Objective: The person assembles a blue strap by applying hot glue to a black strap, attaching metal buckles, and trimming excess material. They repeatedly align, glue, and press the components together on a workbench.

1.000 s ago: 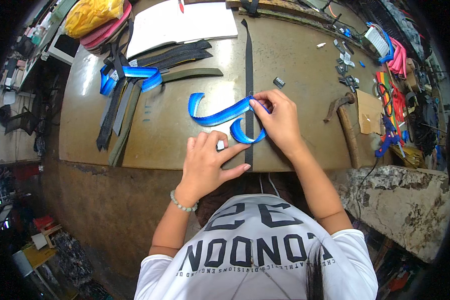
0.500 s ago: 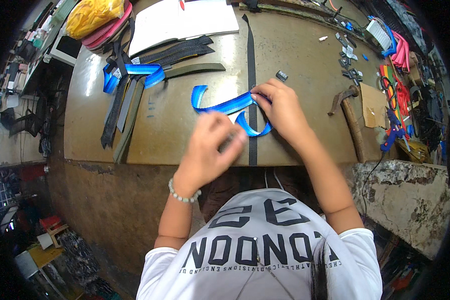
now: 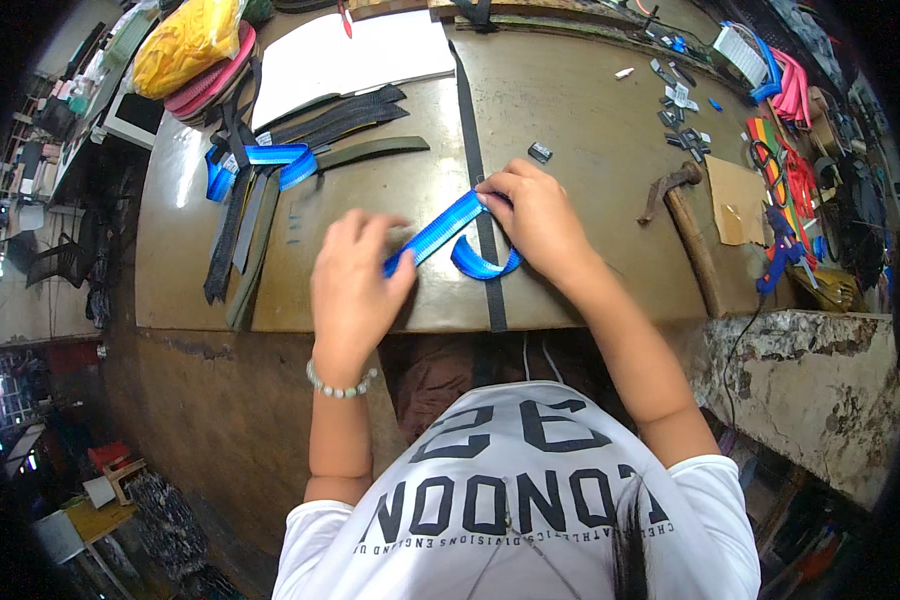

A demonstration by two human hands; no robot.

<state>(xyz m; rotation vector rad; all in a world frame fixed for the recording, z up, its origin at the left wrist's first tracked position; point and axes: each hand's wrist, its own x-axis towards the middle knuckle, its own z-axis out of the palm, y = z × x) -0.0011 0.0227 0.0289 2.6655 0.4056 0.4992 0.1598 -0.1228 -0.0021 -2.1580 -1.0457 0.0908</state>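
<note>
A blue webbing strap with lighter stripes [image 3: 438,232] crosses the table in front of me, its loose tail curling back below. My right hand [image 3: 535,215] pinches it between thumb and fingers at its upper right, over the long black strap [image 3: 470,120]. At the lower left end of the blue webbing is my left hand [image 3: 358,275]. Its fingers are spread and slightly blurred, and the thumb lies against the webbing's end. A small black buckle [image 3: 539,152] rests just beyond my right hand.
Black, olive and blue straps [image 3: 260,165] lie bundled on the left, near an open notebook [image 3: 355,60]. To the right are a hammer [image 3: 685,220], a brown cardboard piece [image 3: 735,200], a blue glue gun [image 3: 782,250] and several small black buckles [image 3: 682,125].
My left hand has moved left and opened out, reaching the blue webbing's end. The webbing now runs straighter, slanting down to the left. My right hand still pinches it.
</note>
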